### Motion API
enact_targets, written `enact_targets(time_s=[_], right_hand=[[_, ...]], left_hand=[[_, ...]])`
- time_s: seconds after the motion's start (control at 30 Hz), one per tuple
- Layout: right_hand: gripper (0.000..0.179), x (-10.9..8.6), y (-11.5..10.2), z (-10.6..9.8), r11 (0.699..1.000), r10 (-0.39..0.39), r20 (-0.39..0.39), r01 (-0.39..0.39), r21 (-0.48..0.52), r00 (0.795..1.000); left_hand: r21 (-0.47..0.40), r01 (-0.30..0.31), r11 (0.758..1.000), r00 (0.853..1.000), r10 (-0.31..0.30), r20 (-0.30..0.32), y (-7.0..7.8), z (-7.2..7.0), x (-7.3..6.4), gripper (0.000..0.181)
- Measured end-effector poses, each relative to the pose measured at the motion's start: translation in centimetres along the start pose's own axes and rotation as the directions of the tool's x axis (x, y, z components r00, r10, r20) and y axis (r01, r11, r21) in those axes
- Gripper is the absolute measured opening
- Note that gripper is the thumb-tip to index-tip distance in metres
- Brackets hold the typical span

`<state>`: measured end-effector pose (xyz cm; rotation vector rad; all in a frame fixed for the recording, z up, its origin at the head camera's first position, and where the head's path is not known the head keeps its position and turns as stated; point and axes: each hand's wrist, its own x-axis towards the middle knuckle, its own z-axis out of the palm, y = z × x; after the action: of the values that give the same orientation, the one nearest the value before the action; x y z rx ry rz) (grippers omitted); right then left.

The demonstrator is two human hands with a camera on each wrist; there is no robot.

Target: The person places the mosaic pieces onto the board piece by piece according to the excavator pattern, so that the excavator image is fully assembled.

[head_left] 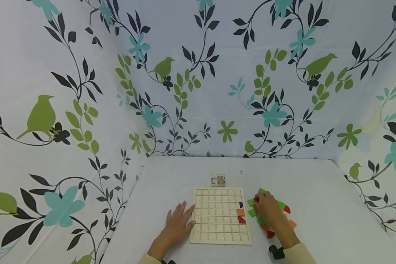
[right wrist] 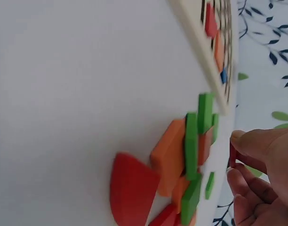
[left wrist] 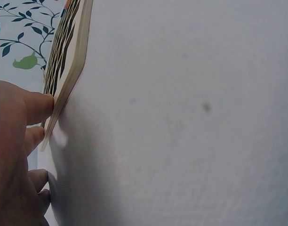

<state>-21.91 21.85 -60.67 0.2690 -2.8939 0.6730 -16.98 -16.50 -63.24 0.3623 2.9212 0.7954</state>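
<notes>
A pale wooden grid board (head_left: 217, 219) lies on the white table. Along its right column sit a blue piece (head_left: 241, 205), an orange square (head_left: 240, 212) and a red quarter-round piece (head_left: 241, 220). My left hand (head_left: 176, 225) rests flat at the board's left side, fingers spread; thumb and a fingertip touch the edge in the left wrist view. Over the loose pieces right of the board, my right hand (head_left: 270, 209) pinches a small red piece (right wrist: 233, 154) between thumb and fingertips. Its full shape is hidden by the fingers.
Several loose green pieces (right wrist: 191, 141), orange pieces (right wrist: 168, 155) and red pieces (right wrist: 132, 188) lie scattered around and under my right hand. A small printed pattern card (head_left: 218, 180) lies behind the board. Patterned cloth (head_left: 198, 91) hangs behind the table and at its sides.
</notes>
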Motion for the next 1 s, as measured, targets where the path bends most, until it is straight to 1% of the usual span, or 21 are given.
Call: enact_targets(time_s=[0.1,0.2,0.27,0.33,0.4,0.53,0.67,0.8,0.87,1.0], right_hand=[[0.03,-1.4,-1.4,-0.2,0.999,0.016,0.023,-0.017,0.04,1.0],[0.032,-3.0,-3.0,-0.3,0.995,0.063,0.075,-0.069,0.073,0.995],[0.03,-4.0,-3.8,-0.3,0.989,0.097,0.114,-0.109,0.104,0.989],[0.027,-4.9,-4.4,-0.1,0.982,0.111,0.14,-0.13,0.139,0.984],[0.024,-5.5,-4.8,0.4,0.977,0.11,0.154,-0.135,0.163,0.982],[0.022,-6.3,-5.3,1.5,0.975,0.117,0.18,-0.148,0.167,0.977],[0.02,-6.7,-5.6,2.1,0.978,0.131,0.187,-0.157,0.134,0.974],[0.019,-7.0,-6.0,2.1,0.987,0.105,0.16,-0.123,0.103,0.981],[0.018,-7.1,-6.1,2.0,0.99,0.089,0.142,-0.103,0.096,0.986],[0.016,-7.3,-6.1,2.0,0.992,0.085,0.134,-0.097,0.086,0.987]], left_hand=[[0.008,0.008,1.0,1.0,-0.008,-0.001,-0.3,0.3,0.2,0.06],[0.001,0.004,1.0,1.0,-0.004,0.005,-0.4,0.4,0.2,0.06],[-0.001,-0.008,1.0,1.0,0.008,0.006,-0.3,0.3,0.1,0.06],[-0.004,-0.016,1.0,1.0,0.016,0.006,-0.1,0.1,-0.1,0.06],[0.0,-0.016,1.0,1.0,0.016,0.009,-0.1,0.0,-0.1,0.06],[0.003,-0.003,1.0,1.0,0.003,0.018,0.1,-0.3,-0.2,0.06],[0.003,-0.006,1.0,1.0,0.006,0.022,0.1,-0.3,-0.1,0.06],[-0.017,-0.014,1.0,1.0,0.014,0.012,0.1,-0.2,-0.3,0.061],[-0.022,-0.006,1.0,1.0,0.006,0.012,0.2,-0.2,-0.3,0.061],[-0.022,-0.01,1.0,1.0,0.01,0.017,0.2,-0.4,-0.2,0.06]])
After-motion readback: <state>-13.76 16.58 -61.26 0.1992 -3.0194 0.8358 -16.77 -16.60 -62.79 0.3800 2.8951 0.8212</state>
